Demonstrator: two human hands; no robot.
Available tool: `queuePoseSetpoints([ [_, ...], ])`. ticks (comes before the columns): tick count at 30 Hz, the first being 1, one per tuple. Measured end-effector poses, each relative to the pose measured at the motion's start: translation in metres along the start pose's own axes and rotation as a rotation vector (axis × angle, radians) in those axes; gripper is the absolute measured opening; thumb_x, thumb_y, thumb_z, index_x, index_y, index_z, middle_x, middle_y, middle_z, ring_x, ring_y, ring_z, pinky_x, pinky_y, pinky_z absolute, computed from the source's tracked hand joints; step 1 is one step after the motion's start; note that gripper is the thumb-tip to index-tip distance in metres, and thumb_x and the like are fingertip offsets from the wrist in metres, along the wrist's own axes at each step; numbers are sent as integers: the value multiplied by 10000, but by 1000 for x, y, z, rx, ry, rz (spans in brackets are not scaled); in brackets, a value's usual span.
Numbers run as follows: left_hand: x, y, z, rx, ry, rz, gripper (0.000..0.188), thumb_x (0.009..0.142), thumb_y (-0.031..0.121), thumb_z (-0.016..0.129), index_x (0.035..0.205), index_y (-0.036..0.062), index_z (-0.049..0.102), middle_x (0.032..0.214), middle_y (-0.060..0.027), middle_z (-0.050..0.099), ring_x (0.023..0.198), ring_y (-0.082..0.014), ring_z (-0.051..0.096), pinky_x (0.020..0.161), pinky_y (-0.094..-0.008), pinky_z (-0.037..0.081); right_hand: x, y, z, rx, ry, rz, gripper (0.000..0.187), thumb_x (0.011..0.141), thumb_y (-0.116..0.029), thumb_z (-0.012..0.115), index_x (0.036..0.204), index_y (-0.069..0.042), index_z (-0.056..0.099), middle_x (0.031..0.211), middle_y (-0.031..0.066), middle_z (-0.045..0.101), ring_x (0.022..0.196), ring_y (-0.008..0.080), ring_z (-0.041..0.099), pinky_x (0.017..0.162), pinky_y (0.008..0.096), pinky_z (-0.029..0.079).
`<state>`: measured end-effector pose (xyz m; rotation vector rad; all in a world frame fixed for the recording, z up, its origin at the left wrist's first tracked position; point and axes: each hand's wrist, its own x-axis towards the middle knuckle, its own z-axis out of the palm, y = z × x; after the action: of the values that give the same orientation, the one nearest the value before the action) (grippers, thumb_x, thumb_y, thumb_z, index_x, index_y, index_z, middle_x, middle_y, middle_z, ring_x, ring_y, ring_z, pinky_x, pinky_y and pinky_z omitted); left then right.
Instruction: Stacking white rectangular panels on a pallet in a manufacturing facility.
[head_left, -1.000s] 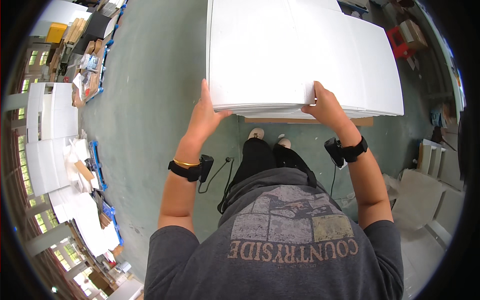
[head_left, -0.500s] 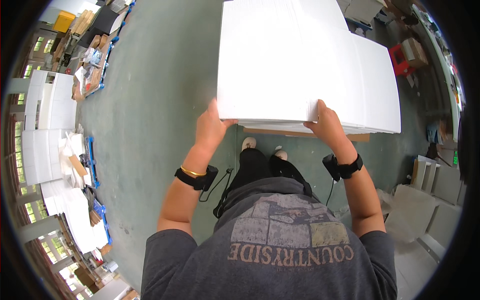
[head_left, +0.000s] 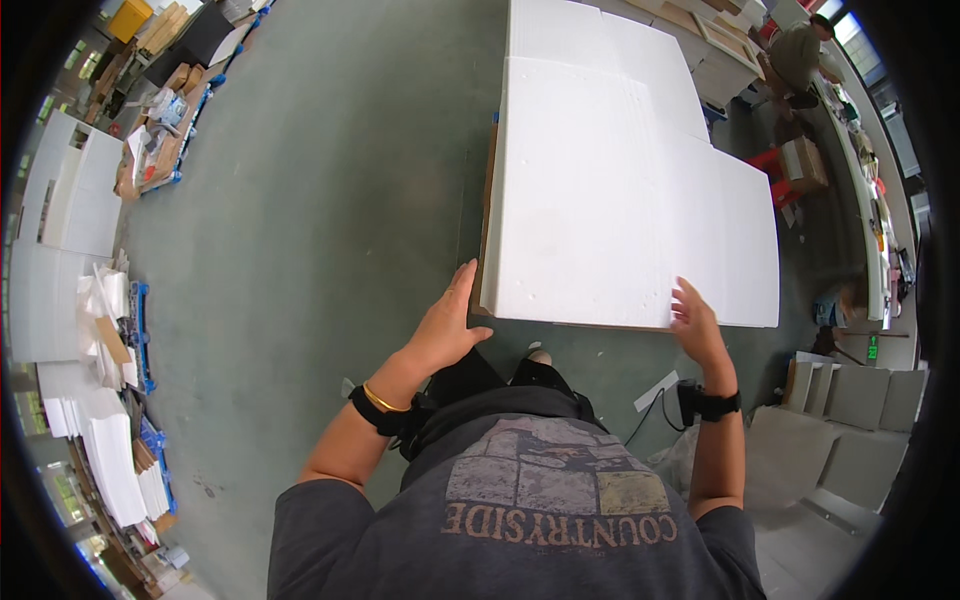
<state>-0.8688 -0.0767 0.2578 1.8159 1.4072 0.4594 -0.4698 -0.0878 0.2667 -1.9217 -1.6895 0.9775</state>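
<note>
A stack of large white sheets, foam-like in look [head_left: 590,200], lies in front of me, with brown board showing under its left edge. My left hand [head_left: 447,318] is beside the stack's near left corner, thumb and fingers apart, holding nothing. At the near edge, right of the middle, my right hand [head_left: 697,325] has its fingers loosely spread by the top sheet, not wrapped round it. Whether those fingertips still touch the sheet, I cannot tell. Each wrist wears a black strapped device.
A person [head_left: 797,55] is by a long bench [head_left: 862,180] at the far right. A cardboard box [head_left: 803,165] sits on a red stool behind the stack. Grey panels [head_left: 860,400] stand at right. Loaded blue pallets [head_left: 145,340] line the left side.
Both hands have let go of the sheet's near edge and moved slightly apart. The sheets now appear lower in view, closer to me, and more of the far right shows.
</note>
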Motion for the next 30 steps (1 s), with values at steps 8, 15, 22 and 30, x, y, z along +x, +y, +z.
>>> queuePoseSetpoints([
  [8, 77, -57, -58, -635, -132, -65, 778, 856, 371, 581, 1361, -80, 198, 1356, -291, 322, 1236, -363, 394, 964, -388, 393, 14, -32, -43, 316, 121, 483, 456, 941, -218, 431, 1349, -36, 336, 1307, 194, 434, 1104, 300, 519, 816, 381, 496],
  [15, 152, -48, -53, -714, -290, -32, 960, 826, 607, 474, 1343, -140, 165, 1347, -361, 263, 1277, -411, 303, 1025, -416, 310, -8, -84, -45, 216, 20, 844, 625, 904, -372, 489, 1410, -122, 221, 1450, 152, 213, 1234, 389, 361, 795, 578, 451],
  [22, 184, -31, -57, -801, -341, -17, 1032, 812, 674, 412, 1339, -162, 117, 1360, -382, 191, 1311, -405, 226, 1063, -407, 239, -60, -104, -28, 264, 97, 934, 674, 893, -397, 503, 1424, -141, 175, 1439, 158, 252, 1229, 398, 362, 829, 557, 434],
  [30, 204, -51, -51, -810, -228, -112, 747, 893, 460, 468, 1361, -69, 226, 1364, -247, 336, 1265, -300, 360, 1013, -355, 323, -129, -64, 47, 741, 237, 826, 639, 912, -415, 472, 1387, -56, 241, 1386, 195, 315, 1170, 364, 444, 888, 493, 431],
])
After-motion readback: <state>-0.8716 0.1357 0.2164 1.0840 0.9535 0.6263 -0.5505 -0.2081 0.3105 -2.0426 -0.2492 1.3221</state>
